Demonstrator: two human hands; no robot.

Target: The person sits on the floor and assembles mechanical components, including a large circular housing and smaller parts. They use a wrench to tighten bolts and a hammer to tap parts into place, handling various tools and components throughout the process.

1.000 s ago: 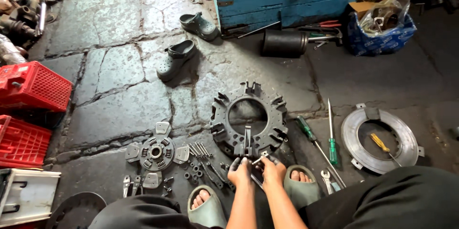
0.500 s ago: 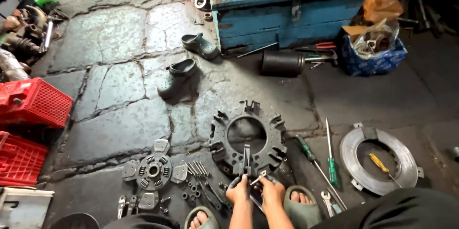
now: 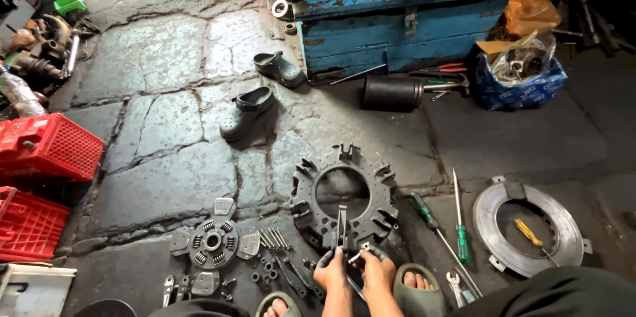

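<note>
While a blue chest spans the top of the frame, the dark clutch cover lies on the stone floor at lower centre. Left hand and right hand meet at its near rim, fingers seemingly closed on a small metal lever.

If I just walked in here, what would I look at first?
Probably the big dark clutch cover, a ring with notches, lying on the stone floor in the middle. At its near edge the left hand and right hand grip a small lever on it. Next, the red crates at the left and the blue wooden chest behind.
</note>
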